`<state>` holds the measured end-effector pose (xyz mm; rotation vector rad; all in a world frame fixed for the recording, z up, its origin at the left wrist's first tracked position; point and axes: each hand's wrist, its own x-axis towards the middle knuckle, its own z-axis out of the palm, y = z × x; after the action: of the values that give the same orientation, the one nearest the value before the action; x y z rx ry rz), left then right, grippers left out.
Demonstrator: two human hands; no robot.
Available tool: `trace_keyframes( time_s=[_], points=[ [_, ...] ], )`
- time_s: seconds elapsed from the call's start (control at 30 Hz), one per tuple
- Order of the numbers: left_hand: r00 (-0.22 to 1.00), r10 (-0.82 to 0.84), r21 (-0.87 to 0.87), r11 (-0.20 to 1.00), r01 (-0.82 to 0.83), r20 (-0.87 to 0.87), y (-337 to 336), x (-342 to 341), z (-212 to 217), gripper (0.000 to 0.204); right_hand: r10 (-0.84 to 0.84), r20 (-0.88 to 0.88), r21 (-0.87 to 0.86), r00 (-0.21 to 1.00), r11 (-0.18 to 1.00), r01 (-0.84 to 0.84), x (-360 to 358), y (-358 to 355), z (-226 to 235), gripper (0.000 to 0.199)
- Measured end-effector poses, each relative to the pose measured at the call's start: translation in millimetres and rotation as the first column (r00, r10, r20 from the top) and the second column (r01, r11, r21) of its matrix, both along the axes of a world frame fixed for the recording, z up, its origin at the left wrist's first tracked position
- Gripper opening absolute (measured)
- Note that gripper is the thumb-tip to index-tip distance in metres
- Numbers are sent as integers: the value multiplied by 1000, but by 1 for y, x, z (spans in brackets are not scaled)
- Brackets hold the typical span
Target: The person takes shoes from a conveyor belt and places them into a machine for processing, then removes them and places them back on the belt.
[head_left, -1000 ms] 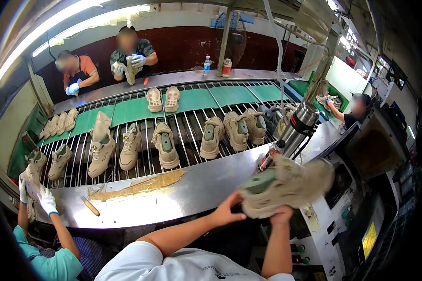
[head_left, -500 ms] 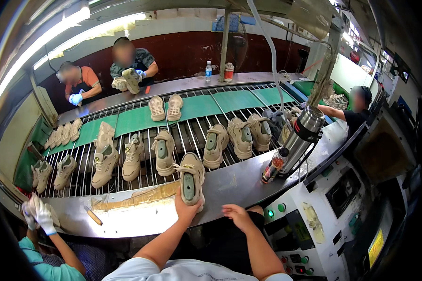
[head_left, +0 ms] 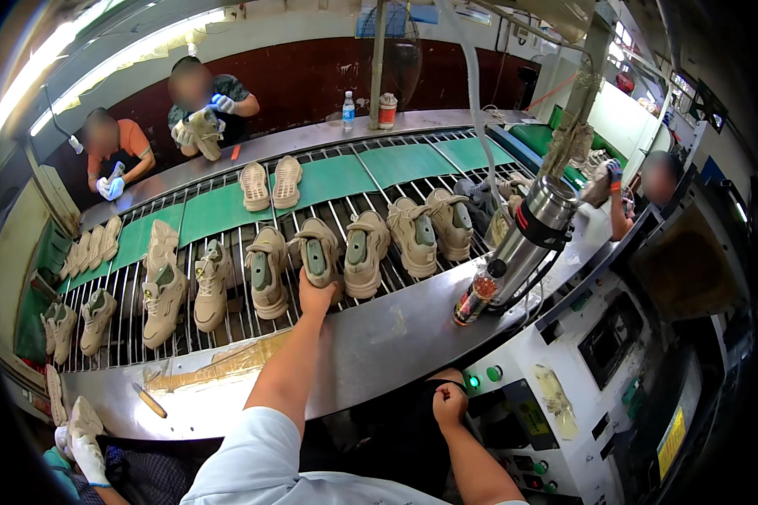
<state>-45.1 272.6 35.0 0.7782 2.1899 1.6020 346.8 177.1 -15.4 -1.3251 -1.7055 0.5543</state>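
A beige sneaker [head_left: 317,252] with a green-grey insole stands on the metal rods of the conveyor, in a row of similar shoes. My left hand [head_left: 317,296], arm stretched forward, grips its heel end; the fingers are partly hidden by the shoe. Close on its right is another beige sneaker [head_left: 365,257], and on its left a third one [head_left: 267,273]. My right hand [head_left: 451,405] is drawn back by my lap beside the machine panel, its fingers curled in and nothing visible in them.
A steel thermos [head_left: 537,231] and a drink bottle [head_left: 480,292] stand on the right of the metal ledge [head_left: 379,353]. A wooden-handled tool [head_left: 150,401] lies at the left. Two soles [head_left: 270,185] rest on the green belt. Gloved co-workers handle shoes across, at left and right.
My left hand has carried the sneaker forward from over the ledge onto the rods, into the row. My right hand has pulled back toward my lap, and its fingers have curled.
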Motion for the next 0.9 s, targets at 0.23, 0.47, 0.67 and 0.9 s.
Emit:
trace_keyframes(
  time_s=[0.23, 0.47, 0.67, 0.9],
  points=[
    [630, 184, 88, 980, -181, -754, -51, -70, 39, 70, -20, -26, -10, 999, 1000, 20, -3, 6, -5, 6],
    [985, -32, -67, 998, 21, -169, -35, -117, 34, 74, -33, 29, 7, 999, 999, 33, -8, 5, -3, 6],
    [958, 101, 79, 993, -82, -269, -27, -112, 4, 67, -1, 59, 55, 998, 998, -2, -14, 7, -12, 5],
    [862, 109, 21, 993, -114, -496, -67, -168, 57, 48, -60, 22, -85, 998, 995, 61, -5, -8, -9, 7]
  ],
)
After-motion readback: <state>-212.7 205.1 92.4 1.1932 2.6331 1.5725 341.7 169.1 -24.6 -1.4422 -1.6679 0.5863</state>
